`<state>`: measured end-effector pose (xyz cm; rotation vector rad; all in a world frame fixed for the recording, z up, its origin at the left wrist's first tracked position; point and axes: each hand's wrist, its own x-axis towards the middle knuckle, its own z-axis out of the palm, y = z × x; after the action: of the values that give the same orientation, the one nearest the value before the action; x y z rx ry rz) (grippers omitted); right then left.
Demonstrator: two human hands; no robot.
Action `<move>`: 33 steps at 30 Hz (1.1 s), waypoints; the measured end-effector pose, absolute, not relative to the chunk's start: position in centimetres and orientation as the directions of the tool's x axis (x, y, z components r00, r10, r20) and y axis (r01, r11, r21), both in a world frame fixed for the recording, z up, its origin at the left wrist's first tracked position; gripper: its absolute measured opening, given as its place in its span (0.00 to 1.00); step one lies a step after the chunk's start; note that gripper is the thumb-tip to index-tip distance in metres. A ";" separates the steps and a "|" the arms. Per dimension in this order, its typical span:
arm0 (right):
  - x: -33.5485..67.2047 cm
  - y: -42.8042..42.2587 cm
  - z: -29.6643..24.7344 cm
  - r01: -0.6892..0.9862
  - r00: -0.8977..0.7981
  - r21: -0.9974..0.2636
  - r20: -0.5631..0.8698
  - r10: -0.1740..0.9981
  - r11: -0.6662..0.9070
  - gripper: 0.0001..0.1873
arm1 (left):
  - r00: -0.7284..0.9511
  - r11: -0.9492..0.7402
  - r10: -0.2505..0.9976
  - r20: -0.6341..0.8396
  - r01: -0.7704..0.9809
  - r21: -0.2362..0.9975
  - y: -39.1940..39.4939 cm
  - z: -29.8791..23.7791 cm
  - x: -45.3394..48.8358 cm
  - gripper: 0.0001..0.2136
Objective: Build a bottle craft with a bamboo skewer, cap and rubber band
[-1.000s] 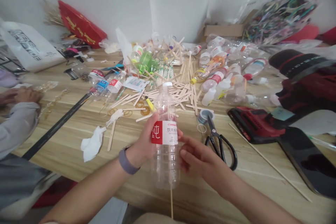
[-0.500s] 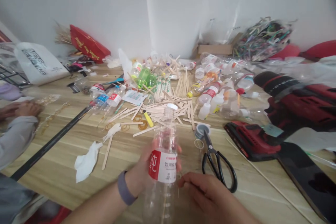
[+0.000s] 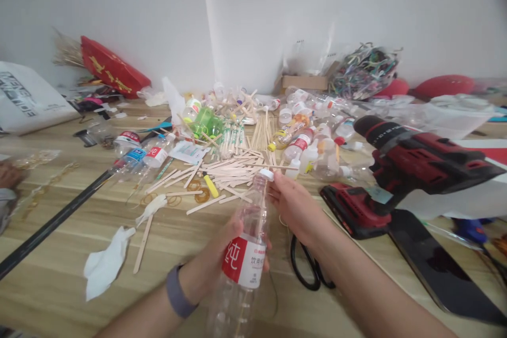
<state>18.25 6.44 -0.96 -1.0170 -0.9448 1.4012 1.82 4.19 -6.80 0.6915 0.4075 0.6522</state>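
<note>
A clear plastic bottle (image 3: 242, 261) with a red and white label stands slightly tilted in front of me. My left hand (image 3: 227, 245) is wrapped around its middle from the left, with fingertips showing past the right side. At the top, my right hand (image 3: 293, 200) has its thumb and fingers closed at the white bottle cap (image 3: 266, 174), other fingers curled beside the neck. A thin dark strand (image 3: 276, 296) hangs to the right of the label. Black-handled scissors (image 3: 303, 269) lie under my right forearm, their blades hidden by it.
A red and black cordless drill (image 3: 415, 169) stands at right beside a black phone (image 3: 439, 259). Wooden sticks (image 3: 237, 169) and several bottles (image 3: 299, 145) are heaped ahead. Tissue (image 3: 106, 264) and a black rod (image 3: 59, 222) lie left; another person's hand (image 3: 10, 175) is at the left edge.
My right hand has risen from beside the label to the cap. My left hand still grips the bottle. The view has turned right, showing more of the drill and phone.
</note>
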 end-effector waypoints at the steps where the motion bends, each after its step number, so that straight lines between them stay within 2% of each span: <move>1: 18.1 6.5 -1.0 -0.334 -0.028 -0.939 -0.070 0.997 -0.075 0.18 | 0.740 0.589 0.661 -0.121 -0.413 0.694 4.2 -6.8 1.8 0.30; 6: 18.4 6.6 -1.0 -0.412 -0.037 -0.905 -0.098 0.994 -0.105 0.19 | 0.797 0.613 0.602 -0.049 -0.423 0.667 4.5 -7.3 1.7 0.29; 12: 18.5 6.9 -0.9 -0.417 -0.067 -0.902 -0.093 0.993 -0.112 0.21 | 0.871 0.716 0.488 -0.053 -0.365 0.595 5.3 -7.8 1.7 0.30; 15: 18.5 7.1 -1.2 -0.413 -0.055 -0.903 -0.101 0.993 -0.114 0.20 | 0.848 0.701 0.525 -0.077 -0.379 0.605 5.4 -7.5 1.7 0.28; 19: 18.5 7.1 -1.6 -0.412 -0.051 -0.899 -0.140 0.989 -0.148 0.18 | 0.742 0.546 0.657 -0.135 -0.344 0.764 4.8 -5.4 1.6 0.25; 21: 18.5 7.0 -1.5 -0.412 -0.066 -0.896 -0.153 0.986 -0.166 0.19 | 0.729 0.515 0.671 -0.134 -0.328 0.792 4.6 -4.5 1.5 0.26; 26: 18.0 6.5 -0.5 -0.473 -0.122 -0.853 -0.185 0.975 -0.221 0.28 | 0.781 0.570 0.613 -0.120 -0.332 0.752 5.2 -5.5 1.1 0.28; 30: 17.7 6.4 -0.2 -0.557 -0.150 -0.776 -0.256 0.955 -0.295 0.21 | 0.829 0.655 0.548 -0.113 -0.341 0.675 5.5 -6.7 1.0 0.27; 33: 17.6 6.5 -0.9 -0.540 -0.106 -0.793 -0.269 0.957 -0.282 0.18 | 0.794 0.613 0.590 -0.148 -0.321 0.721 5.1 -5.9 1.1 0.26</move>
<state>17.65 6.49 -0.89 -0.9439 -0.6260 1.6544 1.15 5.10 -5.90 0.7401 0.3950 0.5414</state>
